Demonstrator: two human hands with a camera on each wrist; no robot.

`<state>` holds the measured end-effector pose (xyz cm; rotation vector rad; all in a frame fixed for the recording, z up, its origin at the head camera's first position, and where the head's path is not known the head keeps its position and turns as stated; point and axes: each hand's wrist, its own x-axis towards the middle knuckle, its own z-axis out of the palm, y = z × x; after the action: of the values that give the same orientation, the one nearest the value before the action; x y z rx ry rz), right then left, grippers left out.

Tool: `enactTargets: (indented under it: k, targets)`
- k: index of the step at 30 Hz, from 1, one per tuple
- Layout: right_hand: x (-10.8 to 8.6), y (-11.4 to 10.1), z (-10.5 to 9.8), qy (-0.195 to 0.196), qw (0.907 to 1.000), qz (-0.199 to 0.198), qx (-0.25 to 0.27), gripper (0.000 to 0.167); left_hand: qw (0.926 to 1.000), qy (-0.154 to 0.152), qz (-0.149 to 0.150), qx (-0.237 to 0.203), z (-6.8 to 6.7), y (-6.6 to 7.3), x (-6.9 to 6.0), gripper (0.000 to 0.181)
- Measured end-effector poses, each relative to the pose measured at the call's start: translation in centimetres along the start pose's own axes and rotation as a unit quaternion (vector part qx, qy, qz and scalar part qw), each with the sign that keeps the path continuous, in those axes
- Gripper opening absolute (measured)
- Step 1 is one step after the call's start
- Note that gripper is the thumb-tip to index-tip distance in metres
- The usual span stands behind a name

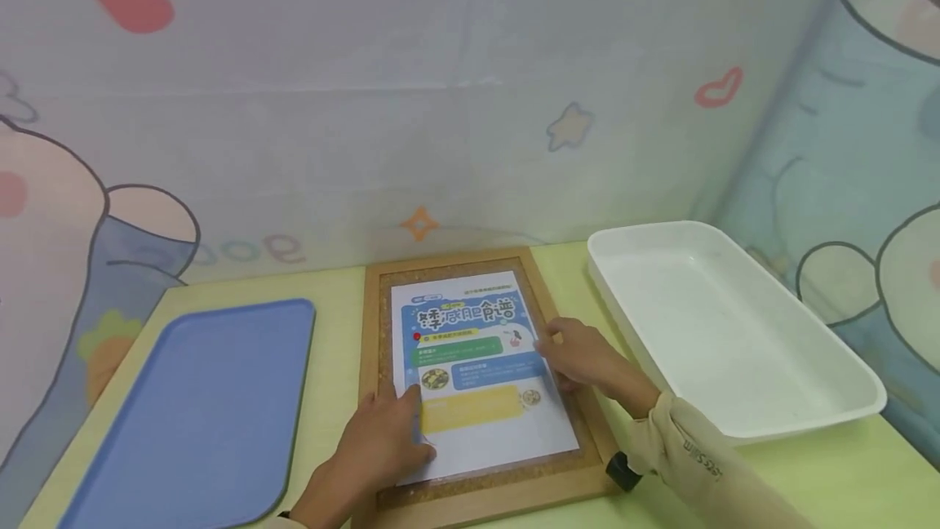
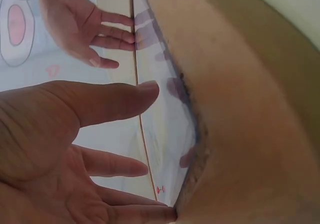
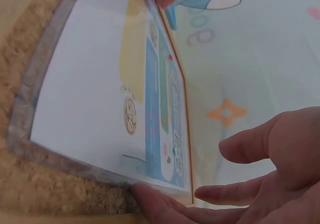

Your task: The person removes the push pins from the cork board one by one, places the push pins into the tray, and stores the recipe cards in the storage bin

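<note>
A printed sheet in a clear plastic cover (image 1: 492,443) lies on a cork board (image 1: 433,490) with a wooden frame. It has blue, green and yellow blocks and Chinese lettering. A small red pushpin (image 1: 417,336) stands near its upper left part. My left hand (image 1: 385,441) rests at the sheet's left edge, its thumb over the paper. On the other side my right hand (image 1: 583,356) touches the right edge with its fingertips. In the right wrist view the right thumb (image 3: 247,144) is raised apart from the sheet. Both hands have relaxed, fairly straight fingers.
On the left of the yellow-green table lies a flat blue tray (image 1: 220,406). To the right stands a deep white tray (image 1: 734,325), close beside the right forearm. A cloth wall (image 1: 455,145) printed with cartoons rises behind the board.
</note>
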<state>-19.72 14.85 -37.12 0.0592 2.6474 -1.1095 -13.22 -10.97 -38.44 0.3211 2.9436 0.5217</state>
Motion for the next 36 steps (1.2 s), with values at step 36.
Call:
enactTargets:
  k: [36]
  targets:
    - [0.7, 1.0, 3.2, 0.105, 0.9858, -0.013, -0.130, 0.016, 0.9969, 0.023, 0.057, 0.050, 0.7, -0.3, -0.8, 0.032]
